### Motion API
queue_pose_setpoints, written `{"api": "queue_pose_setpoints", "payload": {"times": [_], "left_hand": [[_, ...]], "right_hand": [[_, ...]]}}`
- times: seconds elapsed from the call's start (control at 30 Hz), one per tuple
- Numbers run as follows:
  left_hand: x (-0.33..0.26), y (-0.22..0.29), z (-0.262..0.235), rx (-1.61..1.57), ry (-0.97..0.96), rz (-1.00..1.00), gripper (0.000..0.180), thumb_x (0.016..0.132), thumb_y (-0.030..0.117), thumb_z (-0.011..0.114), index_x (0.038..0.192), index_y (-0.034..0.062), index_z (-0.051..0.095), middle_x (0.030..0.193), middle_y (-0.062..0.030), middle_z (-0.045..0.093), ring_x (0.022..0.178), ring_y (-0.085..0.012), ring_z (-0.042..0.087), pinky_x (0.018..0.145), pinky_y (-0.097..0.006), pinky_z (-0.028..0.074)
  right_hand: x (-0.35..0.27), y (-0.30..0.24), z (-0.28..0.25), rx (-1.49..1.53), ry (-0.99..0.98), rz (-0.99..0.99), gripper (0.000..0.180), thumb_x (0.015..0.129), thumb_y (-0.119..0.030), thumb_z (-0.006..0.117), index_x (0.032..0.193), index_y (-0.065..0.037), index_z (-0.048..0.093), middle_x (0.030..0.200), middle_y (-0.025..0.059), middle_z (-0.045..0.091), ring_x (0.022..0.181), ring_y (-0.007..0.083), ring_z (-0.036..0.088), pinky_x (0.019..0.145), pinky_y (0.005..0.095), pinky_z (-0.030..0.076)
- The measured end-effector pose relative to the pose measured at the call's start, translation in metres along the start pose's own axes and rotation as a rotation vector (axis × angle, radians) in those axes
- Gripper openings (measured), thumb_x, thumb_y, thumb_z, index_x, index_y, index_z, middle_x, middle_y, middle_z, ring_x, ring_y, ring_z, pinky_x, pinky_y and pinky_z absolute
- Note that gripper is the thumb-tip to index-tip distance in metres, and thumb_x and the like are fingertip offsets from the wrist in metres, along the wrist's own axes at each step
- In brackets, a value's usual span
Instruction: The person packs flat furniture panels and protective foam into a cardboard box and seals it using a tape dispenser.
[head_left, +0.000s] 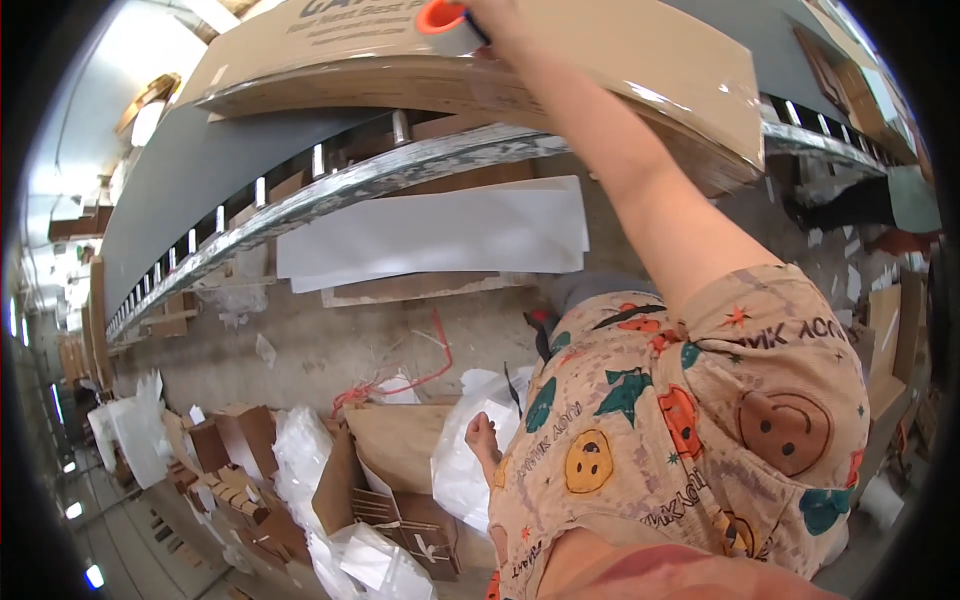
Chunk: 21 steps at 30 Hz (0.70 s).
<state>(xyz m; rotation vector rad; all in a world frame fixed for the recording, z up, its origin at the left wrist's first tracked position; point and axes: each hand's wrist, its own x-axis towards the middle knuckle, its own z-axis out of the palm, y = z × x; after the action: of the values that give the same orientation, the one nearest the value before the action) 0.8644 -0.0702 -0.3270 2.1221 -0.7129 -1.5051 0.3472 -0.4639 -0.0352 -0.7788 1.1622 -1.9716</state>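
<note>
A long brown cardboard box (640,60) lies across a roller conveyor, with shiny clear tape along its edges and end. My right hand (500,25) reaches over its top, fingers closed round a tape dispenser (450,28) with an orange hub and a dark part. The dispenser is against or just above the box's near upper edge; the picture's rim cuts off part of the hand. Low at my left side hangs my left hand (482,437), its fingers curled and nothing visible in them. Behind it is white plastic wrap (460,470).
The conveyor's worn metal rail (400,172) crosses in front of me. White sheets (440,235) lie below it. A red strap (440,350) trails over the floor. An open carton (340,480) and plastic film stand at lower left. Another person (905,205) is at far right.
</note>
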Motion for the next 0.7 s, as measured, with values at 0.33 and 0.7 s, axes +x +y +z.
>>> {"api": "queue_pose_setpoints", "payload": {"times": [0.33,0.7], "left_hand": [[0.098,0.154,-0.005,0.111,-0.027,0.324,0.032,0.086,0.023,0.063,0.108,-0.0003,0.064,0.087,-0.0039,0.066,0.079,-0.0118,0.059,0.074,-0.025,0.047],[0.21,0.383,-0.061,0.306,-0.253,0.491,0.031,0.088,0.028,0.063,0.105,0.0028,0.064,0.088,-0.0018,0.065,0.08,-0.0107,0.058,0.072,-0.024,0.046]], "right_hand": [[0.129,0.004,-0.034,-0.933,-0.23,0.588,0.025,0.081,-0.029,0.057,0.094,-0.009,0.063,0.082,0.0056,0.062,0.068,0.0168,0.06,0.064,0.036,0.051],[0.162,0.078,0.046,-0.642,-0.009,0.367,0.041,0.082,-0.043,0.055,0.098,-0.006,0.062,0.08,0.0077,0.06,0.065,0.0174,0.057,0.058,0.0312,0.047]]}}
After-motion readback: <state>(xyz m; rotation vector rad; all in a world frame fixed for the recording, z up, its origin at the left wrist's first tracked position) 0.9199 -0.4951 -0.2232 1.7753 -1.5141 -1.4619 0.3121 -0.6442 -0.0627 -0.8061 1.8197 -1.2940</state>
